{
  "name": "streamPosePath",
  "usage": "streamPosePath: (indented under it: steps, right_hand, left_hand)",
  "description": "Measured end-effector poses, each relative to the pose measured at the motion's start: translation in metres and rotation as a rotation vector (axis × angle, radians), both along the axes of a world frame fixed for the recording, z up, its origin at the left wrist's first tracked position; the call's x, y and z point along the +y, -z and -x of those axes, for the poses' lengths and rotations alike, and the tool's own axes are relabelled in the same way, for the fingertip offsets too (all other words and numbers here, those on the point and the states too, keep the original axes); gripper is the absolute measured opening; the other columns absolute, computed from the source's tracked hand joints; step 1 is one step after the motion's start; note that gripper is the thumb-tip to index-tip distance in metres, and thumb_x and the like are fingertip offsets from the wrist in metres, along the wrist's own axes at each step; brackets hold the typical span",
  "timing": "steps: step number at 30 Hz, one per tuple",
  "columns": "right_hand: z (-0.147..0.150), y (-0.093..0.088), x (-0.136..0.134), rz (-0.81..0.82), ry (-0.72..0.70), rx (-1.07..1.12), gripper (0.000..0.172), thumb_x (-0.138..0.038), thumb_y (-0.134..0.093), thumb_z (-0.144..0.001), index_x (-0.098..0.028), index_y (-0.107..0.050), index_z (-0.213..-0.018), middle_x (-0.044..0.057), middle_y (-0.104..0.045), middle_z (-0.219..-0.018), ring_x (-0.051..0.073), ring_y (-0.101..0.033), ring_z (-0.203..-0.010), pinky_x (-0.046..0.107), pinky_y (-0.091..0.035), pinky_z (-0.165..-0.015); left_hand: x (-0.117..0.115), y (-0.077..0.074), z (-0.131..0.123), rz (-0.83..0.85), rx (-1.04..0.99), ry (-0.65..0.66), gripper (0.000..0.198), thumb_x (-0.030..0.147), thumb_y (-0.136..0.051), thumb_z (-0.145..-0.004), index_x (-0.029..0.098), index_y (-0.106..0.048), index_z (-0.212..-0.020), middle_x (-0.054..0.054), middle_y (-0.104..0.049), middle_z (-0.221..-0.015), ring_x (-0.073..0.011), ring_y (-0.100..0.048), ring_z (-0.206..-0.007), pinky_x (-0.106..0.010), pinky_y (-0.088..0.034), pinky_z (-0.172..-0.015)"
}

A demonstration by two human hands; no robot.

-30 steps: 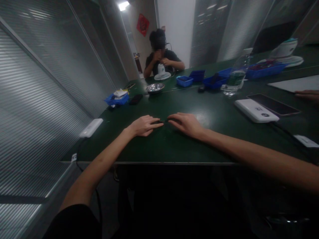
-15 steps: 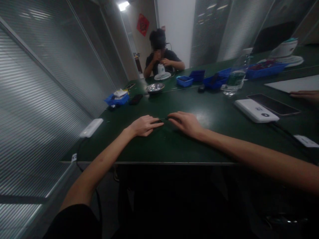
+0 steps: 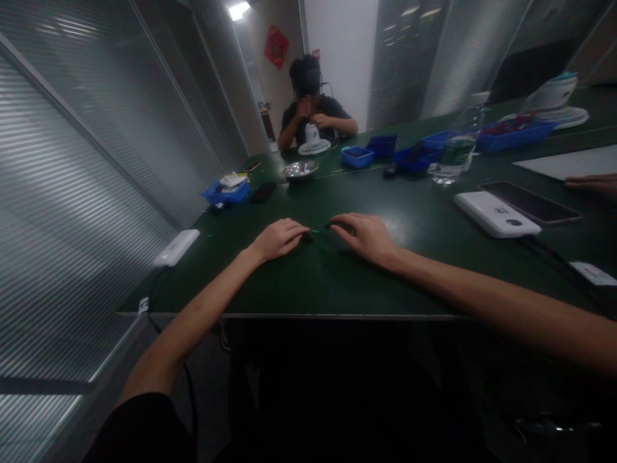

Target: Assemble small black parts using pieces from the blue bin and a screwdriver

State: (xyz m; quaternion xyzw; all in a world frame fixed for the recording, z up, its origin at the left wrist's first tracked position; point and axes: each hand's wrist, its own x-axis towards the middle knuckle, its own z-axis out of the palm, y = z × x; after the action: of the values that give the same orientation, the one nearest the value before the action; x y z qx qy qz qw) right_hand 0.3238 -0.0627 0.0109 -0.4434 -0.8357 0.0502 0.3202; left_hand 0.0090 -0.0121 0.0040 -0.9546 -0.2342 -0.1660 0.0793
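Nearest, the left upper arm is covered by a black sleeve [image 3: 144, 427]. Beyond it, the front edge of a green table [image 3: 308, 286] is crossed by both forearms. The left hand [image 3: 278, 240] is rested low over the table, its fingers kept together at a dark scrap [image 3: 307, 238]; whether this is gripped or only touched cannot be told. By the right hand [image 3: 362, 236], a small dark bit [image 3: 328, 225] is pinched between thumb and forefinger. Between the two sets of fingertips, well in front of the body, a thin greenish piece [image 3: 315, 231] can be made out, too small to be identified. To the left, a white pack [image 3: 177, 248] is set near the table's side. To the right, a power bank [image 3: 496, 215] is placed just beside a phone [image 3: 530, 201]; past these, a white sheet [image 3: 569, 163] is touched by another person's hand [image 3: 595, 184]. Farther off, a bottle [image 3: 456, 154], a metal bowl [image 3: 299, 171] and a blue tray [image 3: 357, 157] are seen. At the far end, a white fan [image 3: 314, 147] is handled by a seated person [image 3: 332, 106].
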Motion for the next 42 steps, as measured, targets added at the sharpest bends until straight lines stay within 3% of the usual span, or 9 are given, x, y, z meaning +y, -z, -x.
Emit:
streamPosePath:
  steps: [6, 11, 15, 19, 23, 26, 32, 37, 42]
  right_hand:
    - [0.001, 0.001, 0.002, 0.004, 0.001, 0.009, 0.035, -0.043, -0.054, -0.109, -0.023, -0.074, -0.129, 0.009, -0.079, -0.119, 0.024, -0.074, -0.093, 0.037, -0.055, -0.084]
    - [0.001, 0.000, 0.001, 0.008, 0.004, 0.003, 0.035, -0.044, -0.053, -0.109, -0.023, -0.074, -0.129, 0.008, -0.079, -0.118, 0.024, -0.074, -0.092, 0.037, -0.056, -0.082]
    - [-0.001, 0.000, 0.000, 0.015, -0.004, 0.000, 0.035, -0.044, -0.053, -0.109, -0.023, -0.074, -0.129, 0.008, -0.079, -0.119, 0.024, -0.074, -0.093, 0.036, -0.056, -0.081]
    - [-0.003, 0.000, 0.001, 0.024, -0.011, -0.012, 0.035, -0.044, -0.053, -0.109, -0.023, -0.073, -0.129, 0.008, -0.079, -0.118, 0.024, -0.074, -0.089, 0.037, -0.056, -0.079]
    - [-0.003, -0.002, 0.000, 0.033, -0.015, -0.014, 0.035, -0.044, -0.053, -0.109, -0.023, -0.073, -0.129, 0.008, -0.080, -0.117, 0.024, -0.074, -0.090, 0.037, -0.056, -0.079]
    - [-0.002, -0.004, -0.002, 0.038, -0.019, -0.009, 0.035, -0.043, -0.053, -0.109, -0.023, -0.074, -0.129, 0.009, -0.080, -0.117, 0.024, -0.074, -0.090, 0.037, -0.056, -0.079]
    - [-0.002, -0.004, -0.002, 0.047, -0.017, -0.022, 0.035, -0.043, -0.054, -0.108, -0.023, -0.074, -0.129, 0.009, -0.080, -0.117, 0.024, -0.074, -0.089, 0.037, -0.056, -0.079]
    - [-0.002, -0.002, 0.000, 0.038, -0.010, -0.031, 0.036, -0.044, -0.053, -0.109, -0.024, -0.074, -0.128, 0.008, -0.080, -0.118, 0.024, -0.075, -0.092, 0.037, -0.056, -0.082]
    - [-0.001, -0.004, -0.002, 0.056, -0.025, -0.026, 0.035, -0.042, -0.054, -0.108, -0.022, -0.074, -0.128, 0.008, -0.080, -0.116, 0.024, -0.074, -0.090, 0.036, -0.056, -0.077]
  left_hand:
    - [-0.002, 0.002, -0.015, 0.140, -0.012, 0.055, 0.044, 0.026, -0.051, -0.110, 0.023, -0.057, -0.153, -0.012, -0.063, -0.149, -0.0251, -0.055, -0.138, -0.051, -0.050, -0.113]
    - [0.011, 0.004, -0.003, 0.155, -0.008, -0.010, 0.041, 0.026, -0.049, -0.111, 0.024, -0.061, -0.150, -0.011, -0.068, -0.143, -0.0249, -0.058, -0.135, -0.050, -0.050, -0.110]
    - [0.032, 0.004, 0.038, 0.151, 0.000, -0.235, 0.041, 0.034, -0.049, -0.110, 0.021, -0.066, -0.145, -0.012, -0.069, -0.141, -0.0258, -0.061, -0.129, -0.047, -0.050, -0.109]
    - [0.048, 0.003, 0.097, 0.193, 0.017, -0.610, 0.046, 0.038, -0.046, -0.109, 0.018, -0.068, -0.144, -0.013, -0.069, -0.143, -0.0284, -0.060, -0.130, -0.044, -0.046, -0.113]
    - [0.053, 0.002, 0.150, 0.240, 0.036, -0.953, 0.048, 0.040, -0.049, -0.106, 0.018, -0.069, -0.144, -0.013, -0.068, -0.145, -0.0322, -0.060, -0.132, -0.044, -0.046, -0.113]
    - [0.054, 0.002, 0.176, 0.261, 0.003, -1.118, 0.048, 0.039, -0.052, -0.104, 0.019, -0.070, -0.143, -0.013, -0.068, -0.144, -0.0331, -0.063, -0.129, -0.042, -0.048, -0.111]
    - [0.060, 0.006, 0.195, 0.263, -0.153, -1.275, 0.045, 0.040, -0.050, -0.106, 0.019, -0.073, -0.139, -0.016, -0.073, -0.135, -0.0374, -0.067, -0.124, -0.048, -0.051, -0.107]
    - [0.064, 0.012, 0.207, 0.219, -0.248, -1.331, 0.039, 0.019, -0.054, -0.101, 0.017, -0.076, -0.133, -0.015, -0.073, -0.135, -0.0325, -0.067, -0.126, -0.040, -0.049, -0.111]
    - [0.067, 0.017, 0.218, 0.225, -0.313, -1.343, 0.040, 0.010, -0.062, -0.094, 0.016, -0.076, -0.131, -0.014, -0.078, -0.122, -0.0286, -0.071, -0.118, -0.035, -0.051, -0.107]
